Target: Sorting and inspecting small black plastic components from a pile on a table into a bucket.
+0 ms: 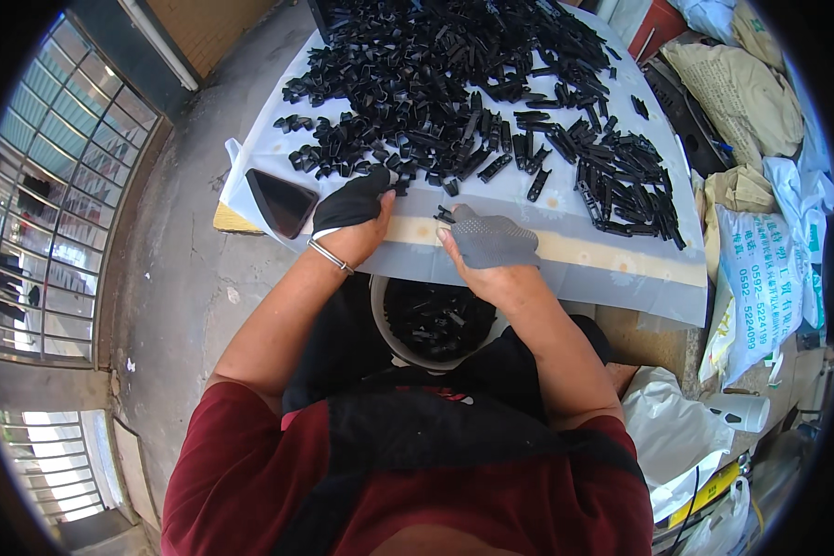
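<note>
Fingers closed, the grey-gloved right hand (493, 245) pinches a small black clip (445, 215) over the near edge of the table (612, 262)! Black-gloved left hand (352, 206) is at the near side of the parts heap (417, 88), grip impossible to tell, phone (282, 203) just left.

Beyond the phone (281, 204), a passage is left over bare cloth (267, 146); to its right, the way is blocked by the left hand (354, 206) and, farther back, by the piled black parts (408, 83).
</note>
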Demonstrator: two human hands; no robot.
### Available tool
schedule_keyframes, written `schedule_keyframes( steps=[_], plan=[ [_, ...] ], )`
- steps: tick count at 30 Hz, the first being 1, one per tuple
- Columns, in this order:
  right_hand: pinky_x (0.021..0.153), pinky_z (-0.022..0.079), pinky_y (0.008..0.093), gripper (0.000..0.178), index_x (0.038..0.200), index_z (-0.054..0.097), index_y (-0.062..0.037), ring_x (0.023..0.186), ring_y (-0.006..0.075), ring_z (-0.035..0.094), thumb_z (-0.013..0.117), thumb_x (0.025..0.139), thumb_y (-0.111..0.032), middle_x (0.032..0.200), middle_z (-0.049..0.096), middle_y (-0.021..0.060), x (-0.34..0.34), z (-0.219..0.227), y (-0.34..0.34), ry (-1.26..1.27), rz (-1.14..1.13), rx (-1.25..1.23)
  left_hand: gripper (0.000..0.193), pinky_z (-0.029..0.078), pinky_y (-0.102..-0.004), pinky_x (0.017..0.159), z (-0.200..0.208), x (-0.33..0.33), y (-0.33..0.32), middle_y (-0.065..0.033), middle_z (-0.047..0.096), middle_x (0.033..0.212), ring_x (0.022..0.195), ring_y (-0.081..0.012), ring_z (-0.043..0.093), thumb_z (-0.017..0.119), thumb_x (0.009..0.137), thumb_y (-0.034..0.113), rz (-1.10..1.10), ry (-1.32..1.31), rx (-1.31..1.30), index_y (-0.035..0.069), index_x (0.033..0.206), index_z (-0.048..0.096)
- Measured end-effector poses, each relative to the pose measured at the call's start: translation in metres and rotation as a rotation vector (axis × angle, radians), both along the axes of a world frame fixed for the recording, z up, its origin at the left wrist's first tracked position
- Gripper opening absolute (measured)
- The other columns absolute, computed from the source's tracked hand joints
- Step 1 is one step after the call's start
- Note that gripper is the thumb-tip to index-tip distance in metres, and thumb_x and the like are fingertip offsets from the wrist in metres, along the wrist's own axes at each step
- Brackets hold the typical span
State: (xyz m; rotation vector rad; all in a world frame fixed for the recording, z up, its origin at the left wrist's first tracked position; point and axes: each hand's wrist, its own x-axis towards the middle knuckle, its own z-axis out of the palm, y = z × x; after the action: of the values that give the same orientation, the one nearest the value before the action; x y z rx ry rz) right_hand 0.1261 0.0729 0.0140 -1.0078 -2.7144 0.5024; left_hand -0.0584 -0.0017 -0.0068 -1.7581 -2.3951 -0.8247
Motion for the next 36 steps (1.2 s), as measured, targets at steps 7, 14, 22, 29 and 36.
schedule_keyframes(
  steps=[7, 14, 22, 29, 36],
  plan=[
    [0.068, 0.046, 0.0420, 0.036, 0.106, 0.054, -0.0061, 0.078, 0.0320, 0.057, 0.048, 0.085, -0.035, 0.085, 0.059, 0.0154, 0.003, -0.006, 0.005, -0.061, 0.096, 0.234, 0.022, 0.047, -0.0351, 0.073, -0.007, 0.008, 0.013, -0.0102, 0.060, 0.093, 0.088, -0.0263, 0.057, 0.054, 0.079, 0.018, -0.019, 0.071, -0.108, 0.013, 0.099, 0.060],
    [0.065, 0.046, 0.0399, 0.025, 0.101, 0.057, -0.0065, 0.078, 0.0290, 0.057, 0.059, 0.078, -0.016, 0.086, 0.058, 0.0117, 0.019, -0.004, 0.009, 0.231, 0.110, 0.240, 0.019, 0.047, -0.0387, 0.068, 0.001, 0.021, 0.001, -0.0145, 0.061, 0.085, 0.079, -0.0321, 0.059, 0.055, 0.080, 0.021, -0.137, -0.011, 0.012, 0.008, 0.092, 0.061],
    [0.066, 0.045, 0.0378, 0.028, 0.100, 0.058, -0.0106, 0.077, 0.0276, 0.059, 0.065, 0.077, -0.022, 0.090, 0.062, 0.0081, 0.021, -0.009, -0.006, 0.428, 0.396, 0.132, 0.030, 0.045, -0.0251, 0.064, 0.038, 0.034, -0.028, -0.0041, 0.065, 0.084, 0.069, -0.0116, 0.057, 0.056, 0.085, 0.031, -0.355, -0.725, -0.438, 0.006, 0.101, 0.062],
    [0.062, 0.044, 0.0386, 0.026, 0.096, 0.059, -0.0101, 0.070, 0.0285, 0.058, 0.064, 0.077, -0.027, 0.085, 0.062, 0.0090, 0.016, -0.013, -0.018, 0.388, 0.266, 0.238, 0.038, 0.044, -0.0254, 0.066, -0.015, 0.057, -0.037, -0.0048, 0.061, 0.079, 0.070, -0.0113, 0.054, 0.038, 0.094, 0.031, -0.128, -1.273, -0.203, 0.000, 0.100, 0.060],
    [0.063, 0.044, 0.0375, 0.023, 0.094, 0.062, -0.0074, 0.071, 0.0281, 0.058, 0.063, 0.079, -0.025, 0.082, 0.062, 0.0099, 0.032, -0.004, -0.006, 0.439, 0.251, 0.032, 0.041, 0.043, -0.0291, 0.061, 0.009, 0.046, -0.032, -0.0038, 0.059, 0.070, 0.064, -0.0129, 0.052, 0.039, 0.094, 0.035, -0.214, -0.969, -0.006, 0.000, 0.089, 0.060]
  ],
)
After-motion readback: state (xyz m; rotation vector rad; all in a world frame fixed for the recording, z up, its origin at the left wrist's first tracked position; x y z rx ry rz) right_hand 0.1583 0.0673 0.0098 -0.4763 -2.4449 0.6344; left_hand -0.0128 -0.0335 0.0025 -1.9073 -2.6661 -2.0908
